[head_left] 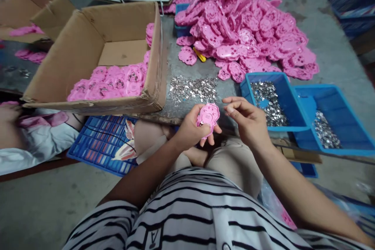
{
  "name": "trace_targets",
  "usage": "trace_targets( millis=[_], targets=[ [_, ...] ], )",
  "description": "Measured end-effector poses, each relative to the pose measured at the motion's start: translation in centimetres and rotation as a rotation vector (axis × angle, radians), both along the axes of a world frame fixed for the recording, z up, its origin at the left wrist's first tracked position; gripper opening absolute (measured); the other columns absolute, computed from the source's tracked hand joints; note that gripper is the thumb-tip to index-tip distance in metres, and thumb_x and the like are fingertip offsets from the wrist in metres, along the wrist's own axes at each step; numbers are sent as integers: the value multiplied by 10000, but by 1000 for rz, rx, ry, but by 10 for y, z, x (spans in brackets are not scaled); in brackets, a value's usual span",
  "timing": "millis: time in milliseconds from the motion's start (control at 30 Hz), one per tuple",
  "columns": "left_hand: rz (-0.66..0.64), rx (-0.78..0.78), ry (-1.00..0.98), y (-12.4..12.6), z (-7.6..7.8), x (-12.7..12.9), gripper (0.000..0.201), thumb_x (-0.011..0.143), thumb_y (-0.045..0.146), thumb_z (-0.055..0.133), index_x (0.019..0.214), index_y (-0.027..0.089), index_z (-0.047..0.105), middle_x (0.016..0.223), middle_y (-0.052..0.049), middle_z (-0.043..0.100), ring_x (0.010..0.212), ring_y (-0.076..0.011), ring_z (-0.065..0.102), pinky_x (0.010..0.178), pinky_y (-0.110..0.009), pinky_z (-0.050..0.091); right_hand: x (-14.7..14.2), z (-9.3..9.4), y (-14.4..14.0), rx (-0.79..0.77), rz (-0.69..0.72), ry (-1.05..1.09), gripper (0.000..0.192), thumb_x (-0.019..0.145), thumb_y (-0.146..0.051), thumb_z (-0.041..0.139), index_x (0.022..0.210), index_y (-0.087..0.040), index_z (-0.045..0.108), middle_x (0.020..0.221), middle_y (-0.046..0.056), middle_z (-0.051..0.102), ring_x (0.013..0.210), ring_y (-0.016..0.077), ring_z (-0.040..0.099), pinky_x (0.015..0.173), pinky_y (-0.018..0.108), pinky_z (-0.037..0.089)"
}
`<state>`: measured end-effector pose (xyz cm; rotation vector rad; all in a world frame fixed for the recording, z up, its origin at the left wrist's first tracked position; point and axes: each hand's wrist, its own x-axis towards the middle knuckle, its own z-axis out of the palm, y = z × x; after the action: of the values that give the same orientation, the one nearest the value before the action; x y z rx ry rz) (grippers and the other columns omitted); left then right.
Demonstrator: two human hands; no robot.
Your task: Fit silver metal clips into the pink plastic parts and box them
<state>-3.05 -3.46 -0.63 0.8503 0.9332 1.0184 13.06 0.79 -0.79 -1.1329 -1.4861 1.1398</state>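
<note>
My left hand [189, 131] is closed around the edge of a pink plastic part [209, 115] with a wavy outline and small holes, held just off the table's front edge. A tiny shiny spot shows on the part near my thumb. To its right, my right hand [250, 119] pinches thumb and forefinger together, apart from the part. Whatever sits between those fingertips is too small to make out. Small silvery metal pieces [195, 89] lie spread on the table [172, 62] just beyond both hands.
At left stands a cardboard box [129, 21] with rows of pink parts. A large pile of pink parts [234, 27] covers the back, a yellow tool [199, 54] by it. Two blue bins [297, 121] of metal pieces stand right. Another person's arm [10, 129] shows far left.
</note>
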Motion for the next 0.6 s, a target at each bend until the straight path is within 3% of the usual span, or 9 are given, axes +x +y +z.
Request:
trace_targets(
  millis=[133, 233, 300, 400, 500, 600],
  targets=[
    [-65, 32, 27, 4, 20, -22, 379, 640, 122, 528, 980, 205, 380, 647, 35, 656, 387, -97, 568, 324, -145, 369, 1, -15, 5, -50, -51, -44, 209, 735, -400, 683, 676, -202, 655, 973, 84, 675, 934, 232, 611, 857, 416, 469],
    [-23, 114, 32, 12, 58, -58, 384, 705, 148, 553, 1048, 192, 385, 786, -43, 687, 488, -123, 619, 384, -177, 431, 4, -27, 11, -94, -85, -88, 237, 694, -435, 683, 627, -212, 639, 913, 96, 691, 905, 256, 620, 817, 422, 483],
    [84, 201, 58, 22, 89, -91, 400, 742, 169, 568, 1105, 173, 401, 858, -89, 679, 560, -163, 656, 419, -211, 471, 6, -32, 14, -113, -112, -139, 239, 676, -450, 675, 623, -220, 641, 872, 94, 694, 872, 261, 629, 807, 428, 493],
    [393, 259, 215, 46, 125, -148, 461, 747, 103, 555, 1183, 183, 427, 908, -56, 635, 707, -192, 689, 530, -245, 538, 9, -35, 14, -84, -90, -211, 263, 661, -476, 660, 595, -222, 631, 837, 90, 696, 852, 267, 648, 808, 423, 515],
    [586, 237, 380, 82, 133, -205, 426, 733, 51, 556, 1130, 197, 500, 869, -30, 613, 736, -193, 685, 603, -305, 570, 10, -33, 13, -48, -77, -250, 278, 643, -493, 654, 590, -221, 646, 813, 90, 705, 837, 273, 668, 777, 403, 546],
    [650, -10, 507, 117, 117, -245, 297, 662, -29, 567, 892, 161, 565, 682, -19, 608, 557, -166, 631, 552, -329, 554, 10, -31, 14, -6, -63, -276, 268, 640, -482, 652, 595, -219, 678, 787, 88, 716, 799, 264, 686, 737, 364, 569]
  ],
)
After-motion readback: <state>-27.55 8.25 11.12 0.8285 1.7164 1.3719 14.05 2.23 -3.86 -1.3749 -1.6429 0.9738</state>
